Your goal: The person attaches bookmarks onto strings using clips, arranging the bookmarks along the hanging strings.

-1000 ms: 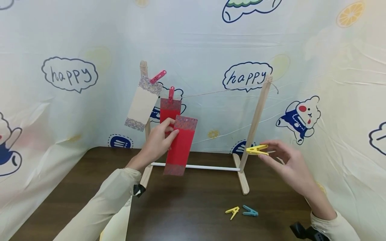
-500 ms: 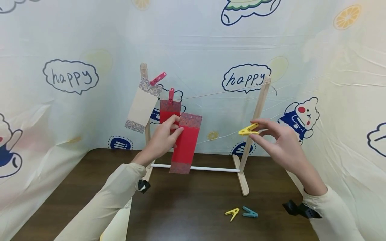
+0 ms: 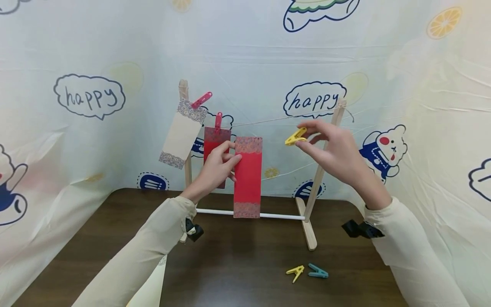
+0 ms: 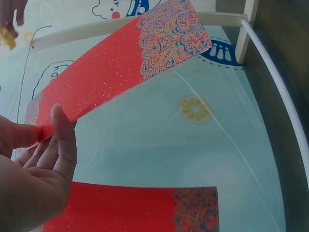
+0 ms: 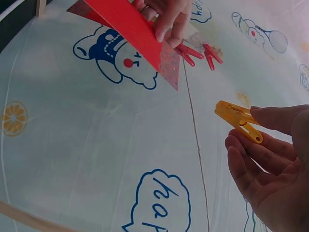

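Observation:
My left hand (image 3: 216, 168) pinches the left edge of a red card (image 3: 247, 177) with patterned bands at both ends; the card hangs upright below the string (image 3: 274, 120). In the left wrist view, thumb and fingers clasp that card (image 4: 96, 77) near one end. Between thumb and fingertips of my right hand (image 3: 333, 147) is a yellow clothespin (image 3: 296, 136), right of the card and apart from it. The right wrist view shows this clothespin (image 5: 237, 118) pinched by its handles. A second red card (image 3: 215, 140) hangs from the string by a pink clothespin (image 3: 218, 122), partly behind my left hand.
The string runs between two wooden posts (image 3: 320, 179), joined low down by a white rod (image 3: 281, 215). A cream card (image 3: 181, 134) hangs at the left under another pink clothespin (image 3: 201, 99). A yellow clothespin (image 3: 295, 272) and a blue clothespin (image 3: 318, 271) lie on the table (image 3: 230, 273).
My left hand has moved right and slightly up with the red card, which now hangs straighter. My right hand has risen and come left with the yellow clothespin, closer to the card.

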Demonstrator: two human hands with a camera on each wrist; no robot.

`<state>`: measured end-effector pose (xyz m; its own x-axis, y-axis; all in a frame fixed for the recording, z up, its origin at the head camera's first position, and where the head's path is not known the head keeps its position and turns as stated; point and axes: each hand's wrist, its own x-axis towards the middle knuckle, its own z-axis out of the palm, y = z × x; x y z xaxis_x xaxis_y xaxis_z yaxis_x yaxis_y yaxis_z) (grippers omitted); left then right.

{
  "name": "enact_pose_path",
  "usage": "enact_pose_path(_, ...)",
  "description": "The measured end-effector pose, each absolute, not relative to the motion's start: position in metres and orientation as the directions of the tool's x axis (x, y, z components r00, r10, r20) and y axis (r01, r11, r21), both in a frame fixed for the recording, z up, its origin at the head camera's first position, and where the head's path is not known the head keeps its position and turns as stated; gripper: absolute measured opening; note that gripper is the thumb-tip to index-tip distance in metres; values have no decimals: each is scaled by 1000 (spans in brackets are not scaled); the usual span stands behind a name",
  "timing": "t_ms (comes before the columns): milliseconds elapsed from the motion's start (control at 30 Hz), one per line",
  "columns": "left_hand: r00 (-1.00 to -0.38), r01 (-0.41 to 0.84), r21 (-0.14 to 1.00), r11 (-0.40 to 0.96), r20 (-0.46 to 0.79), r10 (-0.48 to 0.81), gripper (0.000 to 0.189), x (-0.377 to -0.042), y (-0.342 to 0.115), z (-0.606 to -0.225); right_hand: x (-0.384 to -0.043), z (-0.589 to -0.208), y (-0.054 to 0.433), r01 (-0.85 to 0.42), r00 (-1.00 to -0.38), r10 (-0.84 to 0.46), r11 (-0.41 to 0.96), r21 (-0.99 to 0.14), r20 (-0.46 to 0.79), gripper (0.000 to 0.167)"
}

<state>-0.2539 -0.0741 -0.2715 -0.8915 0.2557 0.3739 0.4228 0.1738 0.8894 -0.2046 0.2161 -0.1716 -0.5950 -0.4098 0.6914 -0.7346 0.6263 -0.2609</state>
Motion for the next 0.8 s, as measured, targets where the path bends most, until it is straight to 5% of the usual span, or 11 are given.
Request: enact_pose_path(800, -936, 324, 944, 64, 310, 168, 32, -265, -64, -267, -255, -133, 154, -746, -628, -467, 589, -310, 622, 28)
